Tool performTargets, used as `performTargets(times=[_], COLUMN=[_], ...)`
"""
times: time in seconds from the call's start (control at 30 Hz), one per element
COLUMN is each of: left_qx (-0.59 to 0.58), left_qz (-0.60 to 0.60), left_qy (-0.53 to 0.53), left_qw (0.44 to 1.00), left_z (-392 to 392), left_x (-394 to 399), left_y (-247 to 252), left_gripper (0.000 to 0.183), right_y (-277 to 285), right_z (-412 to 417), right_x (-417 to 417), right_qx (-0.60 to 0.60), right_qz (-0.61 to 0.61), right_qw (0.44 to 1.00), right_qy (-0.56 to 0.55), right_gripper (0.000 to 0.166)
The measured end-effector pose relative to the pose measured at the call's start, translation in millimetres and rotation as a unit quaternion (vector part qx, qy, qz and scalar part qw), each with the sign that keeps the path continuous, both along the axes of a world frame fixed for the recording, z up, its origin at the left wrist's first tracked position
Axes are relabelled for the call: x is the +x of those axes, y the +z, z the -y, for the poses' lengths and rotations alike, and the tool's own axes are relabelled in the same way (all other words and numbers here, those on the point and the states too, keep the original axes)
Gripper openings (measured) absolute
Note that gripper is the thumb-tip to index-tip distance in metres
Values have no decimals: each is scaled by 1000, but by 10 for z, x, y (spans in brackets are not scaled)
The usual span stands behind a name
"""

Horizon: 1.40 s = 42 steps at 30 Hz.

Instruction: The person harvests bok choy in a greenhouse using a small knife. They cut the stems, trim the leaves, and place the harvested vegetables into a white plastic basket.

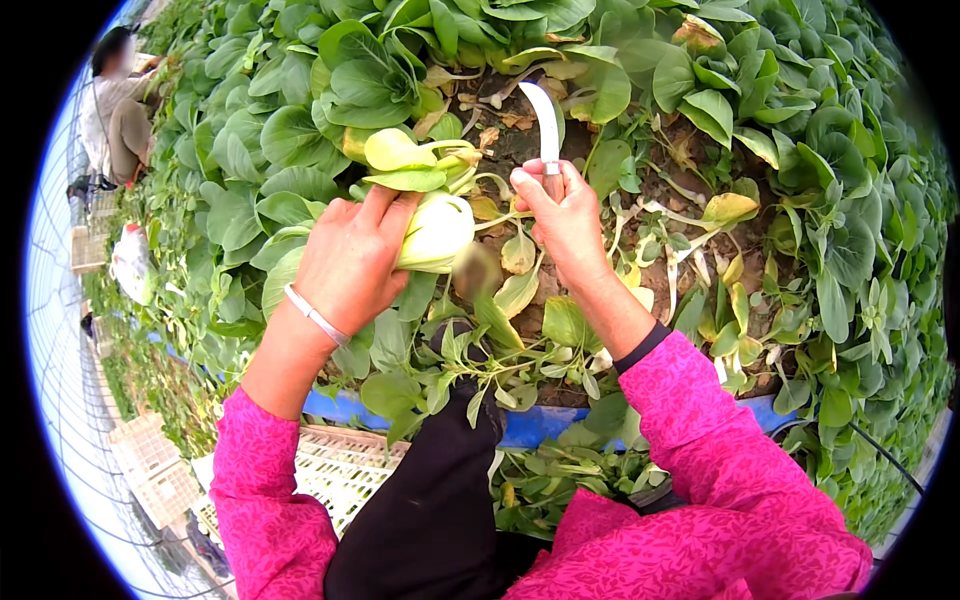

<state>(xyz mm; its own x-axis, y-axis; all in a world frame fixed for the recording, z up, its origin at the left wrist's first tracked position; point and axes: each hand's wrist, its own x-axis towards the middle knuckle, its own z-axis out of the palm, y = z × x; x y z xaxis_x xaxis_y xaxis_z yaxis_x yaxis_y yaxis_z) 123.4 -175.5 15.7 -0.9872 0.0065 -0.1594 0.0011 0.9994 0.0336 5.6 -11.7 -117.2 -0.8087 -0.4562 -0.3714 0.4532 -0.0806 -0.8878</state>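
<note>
My left hand [352, 259] is wrapped around a head of bok choy [439, 232], its pale stem base turned to the right. Yellowed outer leaves [405, 157] stick out just above that head. In my right hand [562, 225] is a small curved harvesting knife [544, 120], gripped by its wooden handle with the blade pointing up and away. A thin pale leaf stalk [501, 220] reaches from the bok choy to the fingers of my right hand. Cut stalks and a yellow leaf [729, 208] lie on the soil right of the knife hand.
Dense bok choy plants [300, 150] surround the patch of bare soil. A blue strip [547, 425] runs along the bed's near edge. A plastic crate [345, 465] stands beside my leg, and more crates [154, 469] are at the left. Another person [120, 112] crouches at the far left.
</note>
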Motion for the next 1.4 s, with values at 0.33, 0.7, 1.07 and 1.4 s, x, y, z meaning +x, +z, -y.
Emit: performTargets(times=[0.33,0.7,1.07,1.4], left_qx=[19,12,-72,-68], left_qz=[-52,38,-68,-101], left_qy=[-38,60,-84,-146], left_qw=[998,997,991,982], left_z=[-283,190,176,-113], left_x=[456,660,799,903], left_y=[-14,-547,-619,-327], left_gripper=[74,85,67,60], right_y=[-51,-313,-261,22], right_z=[88,431,489,-52], right_x=[158,194,123,158], right_qx=[-102,-15,14,-50], right_qz=[177,174,126,239], right_qw=[966,968,965,944], right_qy=[156,178,231,221], right_gripper=[60,37,42,34])
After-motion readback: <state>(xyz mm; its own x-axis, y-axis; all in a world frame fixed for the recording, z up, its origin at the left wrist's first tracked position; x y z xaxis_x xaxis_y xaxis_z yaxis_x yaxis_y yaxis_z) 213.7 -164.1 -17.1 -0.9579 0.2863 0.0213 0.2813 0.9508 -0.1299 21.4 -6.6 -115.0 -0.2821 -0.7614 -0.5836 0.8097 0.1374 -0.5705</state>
